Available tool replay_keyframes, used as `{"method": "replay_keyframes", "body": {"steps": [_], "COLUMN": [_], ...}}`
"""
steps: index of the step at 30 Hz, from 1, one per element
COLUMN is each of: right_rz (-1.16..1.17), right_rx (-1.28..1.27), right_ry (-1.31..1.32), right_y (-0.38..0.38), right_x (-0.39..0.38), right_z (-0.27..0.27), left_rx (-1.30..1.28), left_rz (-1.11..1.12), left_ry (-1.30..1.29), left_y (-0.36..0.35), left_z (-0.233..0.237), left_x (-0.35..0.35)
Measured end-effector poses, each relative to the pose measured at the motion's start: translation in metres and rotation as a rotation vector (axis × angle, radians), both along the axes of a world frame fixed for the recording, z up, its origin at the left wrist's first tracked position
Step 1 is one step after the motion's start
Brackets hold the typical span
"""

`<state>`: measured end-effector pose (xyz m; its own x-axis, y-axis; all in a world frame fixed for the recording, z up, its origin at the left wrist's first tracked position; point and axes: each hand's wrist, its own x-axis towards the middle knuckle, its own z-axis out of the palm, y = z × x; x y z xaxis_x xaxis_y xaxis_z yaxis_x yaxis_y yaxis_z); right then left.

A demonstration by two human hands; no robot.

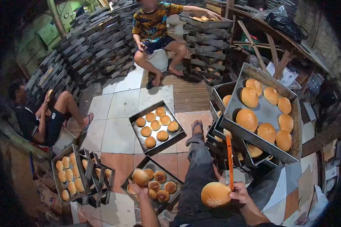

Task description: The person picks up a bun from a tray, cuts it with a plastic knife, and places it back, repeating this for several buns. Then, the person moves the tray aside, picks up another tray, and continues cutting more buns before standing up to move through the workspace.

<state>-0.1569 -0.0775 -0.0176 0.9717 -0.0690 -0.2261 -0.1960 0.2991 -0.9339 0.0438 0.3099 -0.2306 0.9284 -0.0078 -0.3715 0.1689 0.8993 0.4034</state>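
My left hand is closed round a bun, slightly blurred, over the near edge of a dark metal tray. Several buns lie in that tray, some with dark brown faces up. My right hand grips a long, thin orange tool that points upward; its exact kind I cannot make out. A sesame bun is against the thumb of the same hand, apparently held along with the tool.
At my right, a large tray of sesame buns tops a stack of trays. Another bun tray is on the tiled floor ahead; more trays stand at left. Two people sit nearby, one resting a hand on stacked trays.
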Motion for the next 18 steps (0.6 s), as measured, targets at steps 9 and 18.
{"method": "replay_keyframes", "body": {"steps": [9, 18], "right_rz": [-0.127, -0.202], "right_rx": [0.088, 0.099], "right_ry": [-0.109, -0.016], "right_y": [-0.016, -0.027], "right_x": [-0.02, -0.024], "right_z": [-0.023, -0.024], "left_rx": [-0.065, -0.245], "left_rz": [-0.103, -0.187], "left_ry": [0.134, -0.25], "left_y": [-0.13, -0.257], "left_z": [0.002, 0.039], "left_x": [0.117, 0.245]}}
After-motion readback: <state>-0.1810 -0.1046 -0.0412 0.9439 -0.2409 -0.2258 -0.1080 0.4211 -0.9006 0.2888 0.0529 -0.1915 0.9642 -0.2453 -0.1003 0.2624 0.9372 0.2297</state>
